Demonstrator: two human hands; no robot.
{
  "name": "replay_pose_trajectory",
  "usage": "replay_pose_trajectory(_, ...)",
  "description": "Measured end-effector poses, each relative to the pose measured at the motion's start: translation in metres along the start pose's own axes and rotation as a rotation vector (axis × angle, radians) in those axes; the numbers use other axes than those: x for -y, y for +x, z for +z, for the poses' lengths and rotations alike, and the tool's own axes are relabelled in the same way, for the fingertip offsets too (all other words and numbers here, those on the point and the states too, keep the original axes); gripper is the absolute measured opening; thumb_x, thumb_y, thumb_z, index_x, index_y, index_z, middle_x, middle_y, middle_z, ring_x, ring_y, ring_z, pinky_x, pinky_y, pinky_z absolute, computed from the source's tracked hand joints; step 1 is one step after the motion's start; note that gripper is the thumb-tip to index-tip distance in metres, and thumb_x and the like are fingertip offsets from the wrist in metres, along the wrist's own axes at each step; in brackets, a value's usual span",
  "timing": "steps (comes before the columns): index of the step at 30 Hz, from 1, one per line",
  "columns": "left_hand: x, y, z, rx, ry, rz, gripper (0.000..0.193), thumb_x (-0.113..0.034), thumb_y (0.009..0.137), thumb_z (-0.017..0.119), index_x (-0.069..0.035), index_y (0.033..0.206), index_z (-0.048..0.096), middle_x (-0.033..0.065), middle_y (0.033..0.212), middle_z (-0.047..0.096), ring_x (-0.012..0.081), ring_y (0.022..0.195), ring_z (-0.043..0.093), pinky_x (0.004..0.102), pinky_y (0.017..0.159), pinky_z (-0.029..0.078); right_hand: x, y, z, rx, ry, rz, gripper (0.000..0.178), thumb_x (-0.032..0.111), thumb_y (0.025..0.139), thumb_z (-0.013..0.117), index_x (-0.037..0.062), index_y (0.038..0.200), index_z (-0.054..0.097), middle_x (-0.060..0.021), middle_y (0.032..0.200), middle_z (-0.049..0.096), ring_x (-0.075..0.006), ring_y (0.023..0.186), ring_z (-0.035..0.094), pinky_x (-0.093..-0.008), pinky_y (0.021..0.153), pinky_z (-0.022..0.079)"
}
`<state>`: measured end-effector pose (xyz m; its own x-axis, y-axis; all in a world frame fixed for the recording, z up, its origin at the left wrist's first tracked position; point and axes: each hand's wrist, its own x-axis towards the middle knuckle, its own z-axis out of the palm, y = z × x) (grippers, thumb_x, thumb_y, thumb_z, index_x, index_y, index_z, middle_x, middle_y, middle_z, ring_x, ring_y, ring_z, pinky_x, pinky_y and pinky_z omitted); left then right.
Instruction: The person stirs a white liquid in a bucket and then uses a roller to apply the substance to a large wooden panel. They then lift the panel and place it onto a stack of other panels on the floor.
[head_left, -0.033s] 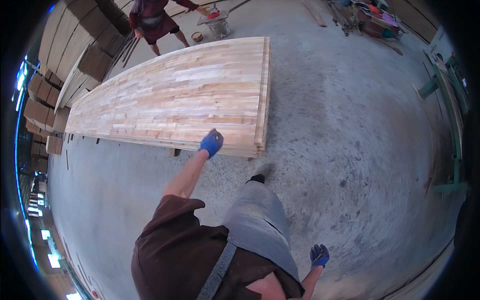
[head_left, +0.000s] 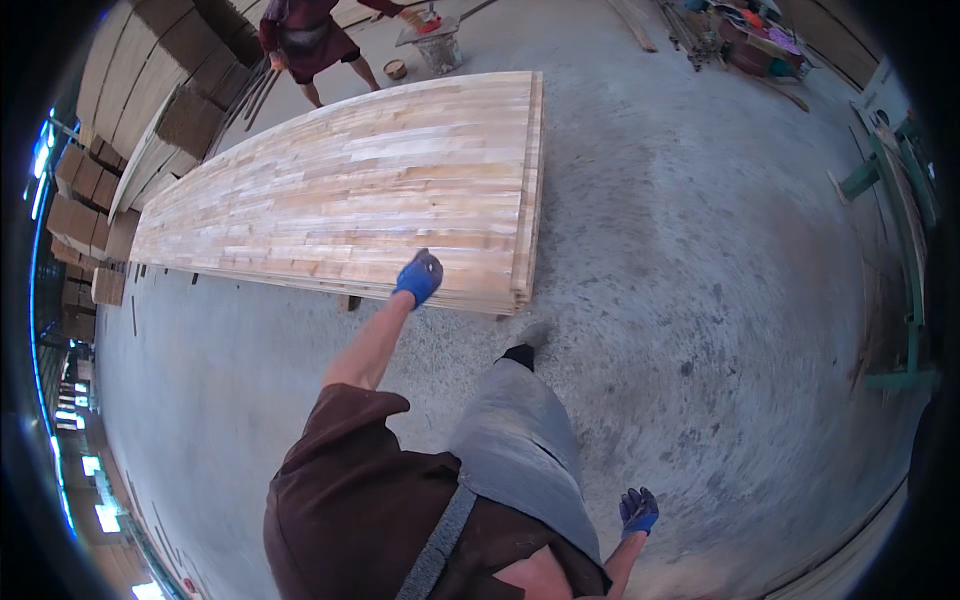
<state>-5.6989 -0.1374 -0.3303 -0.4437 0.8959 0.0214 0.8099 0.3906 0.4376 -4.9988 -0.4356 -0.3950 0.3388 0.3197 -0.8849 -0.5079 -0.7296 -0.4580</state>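
My left hand [head_left: 418, 278], in a blue glove with dark fingers, is curled closed over the near edge of a long stack of wooden panels [head_left: 340, 190]. Whatever its fingers may hold is hidden, and I cannot tell whether it touches the wood. The top panel is pale, with many narrow strips joined side by side. Low on the right, my right hand [head_left: 638, 511] hangs beside my grey apron [head_left: 520, 430], over the concrete floor. It wears a similar glove, holds nothing, and its fingers are apart.
Across the stack a person [head_left: 310, 35] in dark red reaches to a red item on a bucket [head_left: 438, 50]. A small tub [head_left: 395, 69] stands nearby. Stacked boards [head_left: 85, 225] line the left. A green metal frame [head_left: 912, 300] stands at the right.
My left hand has shifted slightly up and left above the panels. My right hand has stayed in nearly the same place.
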Motion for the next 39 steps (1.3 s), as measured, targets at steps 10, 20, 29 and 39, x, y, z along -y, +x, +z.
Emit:
replay_pose_trajectory(10, 0.077, 0.179, 0.031, 0.156, 0.240, 0.218, 0.012, -0.018, 0.080, 0.056, -0.009, 0.078, 0.064, 0.0168, 0.096, 0.067, 0.0326, 0.104, 0.060, 0.0412, 0.093, 0.047, -0.022, 0.030, 0.084, 0.187, -0.401, 0.119, 0.015, 0.018, 0.085, 0.060, 0.0076, 0.095, 0.065, -0.0106, 0.082, 0.067, -0.0229, 0.069, 0.063, -0.0370, 0.064, 0.052)
replay_pose_trajectory(20, 0.075, 0.211, 0.040, 0.393, 0.500, 0.102, 0.032, -0.031, 0.089, 0.043, -0.019, 0.106, 0.066, 0.0056, 0.122, 0.058, 0.0239, 0.127, 0.042, 0.0537, 0.095, 0.038, 0.105, 0.030, 0.197, 0.234, -0.489, 0.072, 0.019, 0.016, 0.088, 0.060, 0.0064, 0.104, 0.063, -0.0131, 0.093, 0.065, -0.0230, 0.079, 0.063, -0.0370, 0.074, 0.052)
replay_pose_trajectory(29, 0.053, 0.219, 0.022, 0.491, 0.311, -0.085, 0.045, -0.043, 0.085, 0.048, -0.012, 0.114, 0.063, 0.0101, 0.138, 0.049, 0.0320, 0.133, 0.038, 0.0501, 0.104, 0.032, 0.137, 0.043, 0.196, 0.248, -0.492, 0.156, 0.033, 0.018, 0.092, 0.057, 0.0073, 0.123, 0.053, -0.0195, 0.111, 0.062, -0.0285, 0.090, 0.064, -0.0411, 0.081, 0.053)
replay_pose_trajectory(39, -0.055, 0.093, 0.043, 0.144, 0.142, 0.166, 0.037, -0.038, 0.082, 0.059, -0.006, 0.099, 0.065, 0.0186, 0.118, 0.059, 0.0363, 0.111, 0.055, 0.0435, 0.094, 0.045, 0.091, 0.149, 0.098, 0.331, -0.488, 0.263, 0.027, 0.017, 0.089, 0.058, 0.0097, 0.115, 0.060, -0.0218, 0.109, 0.065, -0.0319, 0.093, 0.064, -0.0431, 0.078, 0.053)
